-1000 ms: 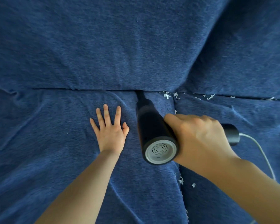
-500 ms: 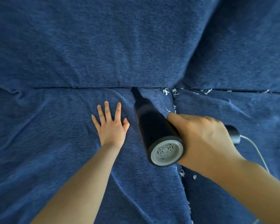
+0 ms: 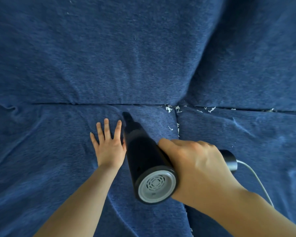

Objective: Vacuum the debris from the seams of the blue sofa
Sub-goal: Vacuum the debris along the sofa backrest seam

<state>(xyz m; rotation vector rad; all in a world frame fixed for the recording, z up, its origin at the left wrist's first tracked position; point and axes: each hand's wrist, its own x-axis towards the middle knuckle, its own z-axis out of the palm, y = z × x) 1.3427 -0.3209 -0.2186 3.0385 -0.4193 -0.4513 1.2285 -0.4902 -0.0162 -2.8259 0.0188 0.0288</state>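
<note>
Right hand [image 3: 193, 166] wrapped round smooth black cylindrical vacuum [image 3: 143, 156], white cord [image 3: 256, 178] trailing right; left hand [image 3: 108, 144] flat, fingers spread on napped blue sofa [image 3: 50, 159]. Nozzle short of rear seam — white paper-like debris [image 3: 173, 108] beyond, likely missed or scattered deeper into seams.

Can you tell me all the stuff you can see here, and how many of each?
sofa: one, blue, fills the whole view
seams: a long one between back and seat, a short one between the seat cushions
handheld vacuum: one, black with a grey vented end, nozzle pointing at the long seam
cord: one, white, running from the vacuum's handle to the right
debris: many small white bits, along both seams at right
left hand: one, flat on the seat
right hand: one, gripping the vacuum
</note>
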